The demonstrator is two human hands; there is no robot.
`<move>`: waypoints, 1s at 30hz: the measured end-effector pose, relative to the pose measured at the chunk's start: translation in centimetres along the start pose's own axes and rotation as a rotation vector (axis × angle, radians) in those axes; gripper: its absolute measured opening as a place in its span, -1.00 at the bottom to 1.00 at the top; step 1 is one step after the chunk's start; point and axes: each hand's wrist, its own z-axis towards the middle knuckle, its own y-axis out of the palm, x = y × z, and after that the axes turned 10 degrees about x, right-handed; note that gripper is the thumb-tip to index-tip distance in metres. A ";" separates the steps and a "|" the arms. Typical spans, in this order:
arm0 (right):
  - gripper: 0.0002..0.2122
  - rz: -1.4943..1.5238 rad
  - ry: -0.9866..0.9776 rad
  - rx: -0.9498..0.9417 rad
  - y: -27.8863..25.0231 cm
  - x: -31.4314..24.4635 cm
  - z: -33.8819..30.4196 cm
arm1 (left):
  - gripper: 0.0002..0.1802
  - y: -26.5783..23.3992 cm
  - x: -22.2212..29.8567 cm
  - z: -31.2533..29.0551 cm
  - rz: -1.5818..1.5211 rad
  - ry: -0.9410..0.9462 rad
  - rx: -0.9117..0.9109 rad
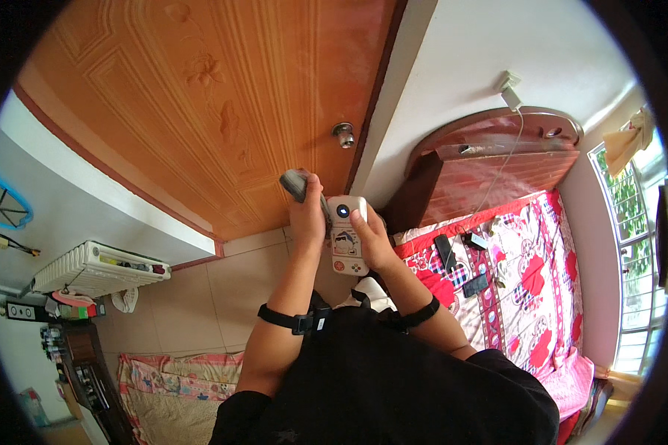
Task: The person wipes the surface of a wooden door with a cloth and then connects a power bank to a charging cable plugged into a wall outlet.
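Both of my hands are held out in front of the door, close together. My right hand (375, 239) grips a white slab-shaped device (346, 261) by its right side. It has rounded corners, a dark blue disc near the top, a small picture in the middle and round button-like marks below. My left hand (309, 215) is closed around a grey folded cloth (295, 183) that sticks out above the fingers, just left of the device. The cloth's lower part is mostly hidden by the hand. Black straps circle both forearms.
The wooden door (223, 89) with a round metal knob (343, 135) stands ahead. On the right is a bed (527, 297) with phones on its red patterned cover. A charger cable (508, 159) hangs from the wall socket. At left are a white ribbed rack (89, 268) and a dark cabinet (89, 371).
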 end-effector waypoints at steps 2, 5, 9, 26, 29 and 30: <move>-0.57 0.036 0.017 0.003 -0.3 -0.6 0.0 | -0.38 -1.3 -0.2 0.5 -0.058 -0.155 -0.089; -0.45 0.036 0.085 0.029 0.2 -2.2 -0.5 | -0.42 -1.1 3.4 -1.9 0.013 -0.132 -0.201; -0.38 0.205 0.239 0.014 0.7 -2.8 -1.1 | -0.50 -1.2 4.6 -2.6 0.245 0.233 -0.307; -0.34 0.071 0.228 0.003 0.8 -3.7 -0.7 | -0.48 -0.2 5.7 -3.5 0.258 0.266 -0.355; -0.37 0.162 0.278 0.022 0.5 -3.5 -0.1 | -0.52 0.1 5.7 -3.5 0.270 0.249 -0.329; -0.38 0.227 0.313 0.038 0.4 -3.5 0.2 | -0.52 0.1 5.5 -3.4 0.271 0.247 -0.333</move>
